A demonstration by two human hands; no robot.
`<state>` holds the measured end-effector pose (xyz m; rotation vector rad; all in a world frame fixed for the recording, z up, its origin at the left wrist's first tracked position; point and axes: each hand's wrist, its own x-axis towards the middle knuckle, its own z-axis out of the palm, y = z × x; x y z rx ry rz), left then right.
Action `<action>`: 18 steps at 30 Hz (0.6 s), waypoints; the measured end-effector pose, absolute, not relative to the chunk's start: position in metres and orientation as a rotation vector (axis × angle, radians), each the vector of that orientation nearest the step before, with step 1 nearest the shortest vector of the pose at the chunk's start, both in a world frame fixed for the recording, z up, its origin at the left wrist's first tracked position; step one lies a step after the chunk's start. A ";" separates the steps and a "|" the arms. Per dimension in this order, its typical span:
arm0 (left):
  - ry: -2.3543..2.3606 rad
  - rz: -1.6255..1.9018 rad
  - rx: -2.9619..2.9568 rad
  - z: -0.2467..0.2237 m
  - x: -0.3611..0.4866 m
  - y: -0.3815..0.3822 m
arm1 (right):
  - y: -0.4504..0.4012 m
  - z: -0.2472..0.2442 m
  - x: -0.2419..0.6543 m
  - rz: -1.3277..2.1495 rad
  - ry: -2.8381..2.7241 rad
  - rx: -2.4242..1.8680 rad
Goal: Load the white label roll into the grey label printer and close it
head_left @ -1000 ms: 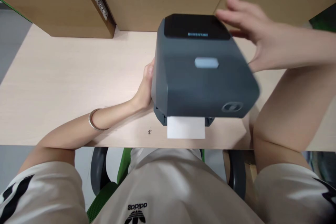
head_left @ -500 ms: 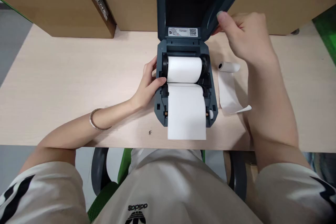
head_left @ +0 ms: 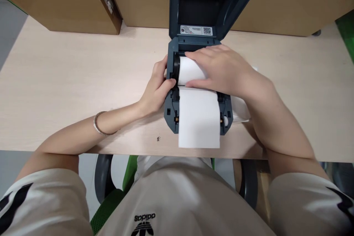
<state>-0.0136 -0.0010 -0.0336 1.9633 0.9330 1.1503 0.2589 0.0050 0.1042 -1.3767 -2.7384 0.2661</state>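
Note:
A dark blue-grey label printer (head_left: 170, 112) stands on the table with its lid (head_left: 173, 7) raised. Inside it sits a white paper roll (head_left: 190, 72), and a paper strip (head_left: 199, 121) runs from it over the printer's front edge. My left hand (head_left: 155, 90) grips the printer's left side, thumb on the top rim and fingers down the outer wall. Over the roll lies my right hand (head_left: 225, 68), its thumb at the near side and its fingers across the far side. It hides the roll's right end and the right holder.
Partly behind my right forearm is a loose piece of paper (head_left: 240, 110) on the table (head_left: 69, 77). Cardboard boxes (head_left: 72, 3) stand along the back, close behind the raised lid. A small dark mark (head_left: 158, 138) shows near the front edge.
My right hand has let go of the lid's right edge and come down onto the paper roll. The lid stays up. My left hand keeps its grip on the printer.

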 end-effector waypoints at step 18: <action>0.864 1.204 1.975 -0.041 -0.012 0.001 | -0.016 0.167 0.274 0.173 -2.466 -1.595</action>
